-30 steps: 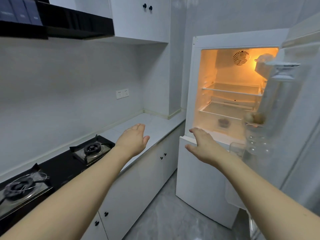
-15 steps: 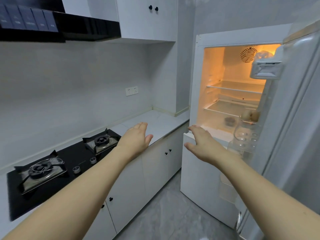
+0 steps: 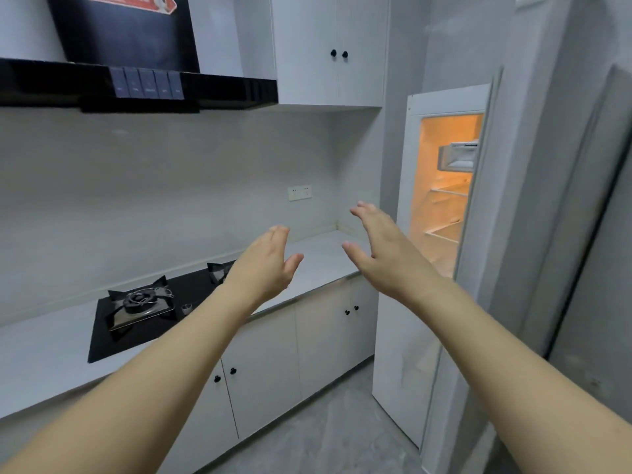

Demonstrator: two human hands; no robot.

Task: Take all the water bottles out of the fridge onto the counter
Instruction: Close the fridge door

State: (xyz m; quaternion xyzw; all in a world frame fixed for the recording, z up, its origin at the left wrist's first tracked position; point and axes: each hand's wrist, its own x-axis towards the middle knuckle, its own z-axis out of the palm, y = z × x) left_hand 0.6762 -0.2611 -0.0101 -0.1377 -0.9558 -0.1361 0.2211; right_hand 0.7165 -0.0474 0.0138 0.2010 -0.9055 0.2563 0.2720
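I hold my left hand [image 3: 265,265] and right hand [image 3: 386,254] out over the bench [image 3: 321,258], fingers spread, holding nothing; the fridge [image 3: 441,200] stands open beside it.

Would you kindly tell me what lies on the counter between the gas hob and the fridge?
Head view: only bare white counter between gas hob and fridge.
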